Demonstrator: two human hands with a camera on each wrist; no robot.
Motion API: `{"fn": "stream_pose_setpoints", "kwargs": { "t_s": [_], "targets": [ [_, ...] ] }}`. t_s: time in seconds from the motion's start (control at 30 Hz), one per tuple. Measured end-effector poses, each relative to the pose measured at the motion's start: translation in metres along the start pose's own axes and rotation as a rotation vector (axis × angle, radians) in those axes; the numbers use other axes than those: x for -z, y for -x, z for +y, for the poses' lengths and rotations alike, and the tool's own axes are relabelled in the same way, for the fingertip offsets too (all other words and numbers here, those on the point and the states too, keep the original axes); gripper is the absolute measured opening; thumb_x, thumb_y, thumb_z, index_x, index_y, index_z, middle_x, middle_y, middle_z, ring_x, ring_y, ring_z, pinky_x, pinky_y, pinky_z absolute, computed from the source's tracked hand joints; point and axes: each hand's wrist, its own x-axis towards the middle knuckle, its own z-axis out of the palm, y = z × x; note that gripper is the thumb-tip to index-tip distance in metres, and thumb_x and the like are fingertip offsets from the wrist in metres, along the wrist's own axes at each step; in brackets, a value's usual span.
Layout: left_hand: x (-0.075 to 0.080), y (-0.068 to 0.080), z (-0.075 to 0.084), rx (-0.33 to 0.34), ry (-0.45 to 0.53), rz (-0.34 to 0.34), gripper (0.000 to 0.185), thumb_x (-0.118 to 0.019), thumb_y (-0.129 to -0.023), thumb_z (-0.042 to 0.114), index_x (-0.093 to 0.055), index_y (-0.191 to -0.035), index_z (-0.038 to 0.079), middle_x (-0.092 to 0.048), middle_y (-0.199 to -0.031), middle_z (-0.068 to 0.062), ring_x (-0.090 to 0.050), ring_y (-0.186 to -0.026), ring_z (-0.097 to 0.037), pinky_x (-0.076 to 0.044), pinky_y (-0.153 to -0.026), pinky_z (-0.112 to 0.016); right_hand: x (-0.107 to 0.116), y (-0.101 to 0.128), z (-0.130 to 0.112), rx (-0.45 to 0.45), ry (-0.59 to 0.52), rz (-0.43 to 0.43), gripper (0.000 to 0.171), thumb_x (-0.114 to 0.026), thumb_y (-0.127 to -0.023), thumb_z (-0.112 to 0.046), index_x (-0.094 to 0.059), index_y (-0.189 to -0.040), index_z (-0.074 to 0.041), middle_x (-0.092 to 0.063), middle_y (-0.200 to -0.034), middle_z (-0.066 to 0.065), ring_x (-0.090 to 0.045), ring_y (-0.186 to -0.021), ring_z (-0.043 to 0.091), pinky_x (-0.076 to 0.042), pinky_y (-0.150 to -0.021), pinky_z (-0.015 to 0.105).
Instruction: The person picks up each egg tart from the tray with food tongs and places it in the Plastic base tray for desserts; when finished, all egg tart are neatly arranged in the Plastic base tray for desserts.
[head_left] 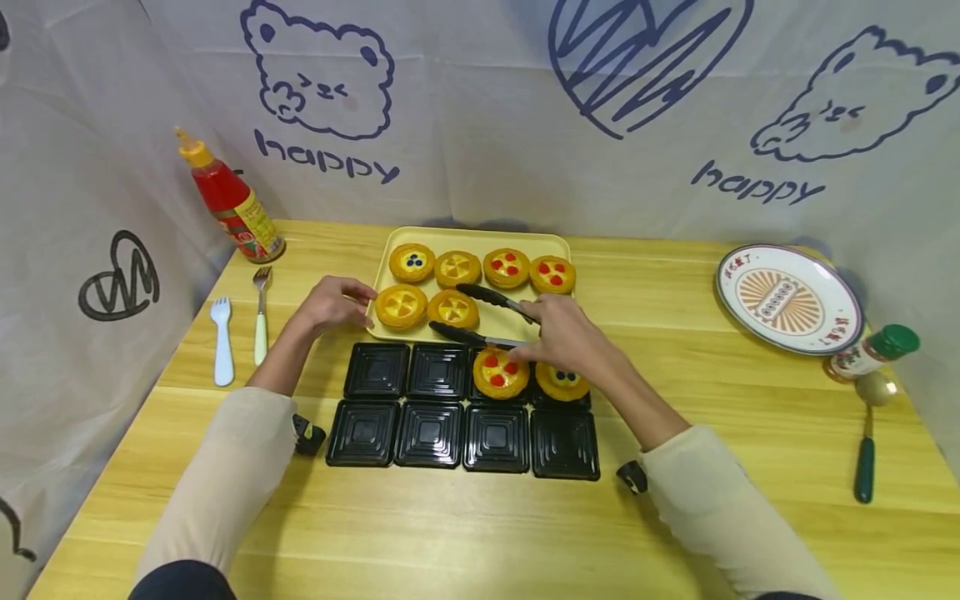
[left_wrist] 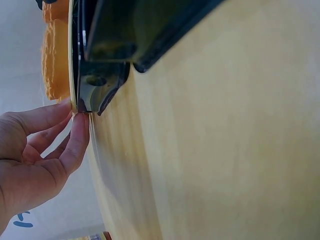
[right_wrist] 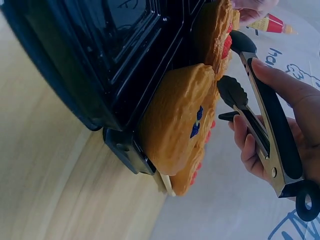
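Wooden bench (head_left: 480,533) with a white cartoon-bear cloth hung all around it. The right hand (head_left: 566,337) is curled round a pair of black tongs (head_left: 487,321), thumb on the upper arm, fingers under the lower one. The tongs are sprung apart with nothing between the tips, pointing left over the yellow tray (head_left: 551,243), tips just above a yellow-topped tart (head_left: 453,309). The left hand (head_left: 333,302) sits at the tray's left edge, fingers loosely bent and touching the rim without gripping it, as the left wrist view shows.

Six tarts are in the tray. Two sit in the back row of the black square cups (head_left: 462,404): a red-dotted tart (head_left: 500,373) and a blue-dotted tart (head_left: 562,380), both right under the right wrist.

Risks as they look from here: that wrist hangs low over the two placed tarts, so a dip could knock one out of its cup. The tarts look smooth and stiff, so a shallow pinch on the rim might let one slip. The tray could slide if the tongs push sideways, since the left hand only rests on it. The cups look light and may shift.

Further out: ketchup bottle (head_left: 231,200), two forks (head_left: 240,329), a patterned plate (head_left: 787,297), a green-capped shaker (head_left: 873,352), a spoon (head_left: 868,433).
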Motion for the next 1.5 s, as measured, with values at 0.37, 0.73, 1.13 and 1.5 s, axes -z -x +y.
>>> {"fn": "stream_pose_setpoints", "kwargs": {
  "t_s": [0.37,0.73,1.13,1.5],
  "targets": [
    [0.000,0.001,0.001,0.006,-0.017,0.003,0.043,-0.072,-0.075,-0.008,-0.060,-0.116,-0.009,-0.057,-0.111,-0.026,-0.058,-0.082,-0.017,-0.047,-0.064,-0.017,0.007,0.024,-0.001,0.037,-0.011,0.058,0.077,-0.080,-0.074,-0.038,-0.050,-0.137,-0.005,-0.062,-0.115,0.017,-0.054,-0.086,0.024,-0.048,-0.075,0.036],
    [0.000,0.000,0.003,0.004,-0.033,-0.004,0.042,-0.071,-0.075,-0.008,-0.061,-0.116,-0.009,-0.058,-0.109,-0.024,-0.060,-0.087,-0.024,-0.050,-0.067,-0.023,-0.007,0.053,-0.016,0.166,0.043,0.014,0.073,-0.080,-0.074,-0.035,-0.052,-0.135,-0.005,-0.061,-0.124,0.016,-0.062,-0.100,0.026,-0.054,-0.080,0.036],
    [0.000,0.000,0.003,0.000,-0.037,-0.009,0.042,-0.071,-0.075,-0.008,-0.061,-0.116,-0.009,-0.058,-0.110,-0.025,-0.060,-0.087,-0.023,-0.050,-0.067,-0.023,-0.002,0.055,-0.020,0.127,0.009,-0.001,0.082,-0.081,-0.072,-0.040,-0.049,-0.138,-0.004,-0.057,-0.127,0.015,-0.061,-0.088,0.021,-0.054,-0.080,0.035],
    [0.001,-0.001,0.003,0.004,-0.017,-0.021,0.042,-0.071,-0.076,-0.008,-0.060,-0.116,-0.010,-0.057,-0.111,-0.025,-0.059,-0.086,-0.020,-0.049,-0.065,-0.020,0.002,0.006,-0.031,0.039,-0.026,-0.016,0.083,-0.078,-0.074,-0.043,-0.046,-0.141,-0.007,-0.056,-0.128,0.016,-0.053,-0.108,0.029,-0.047,-0.090,0.041]
  ]
}}
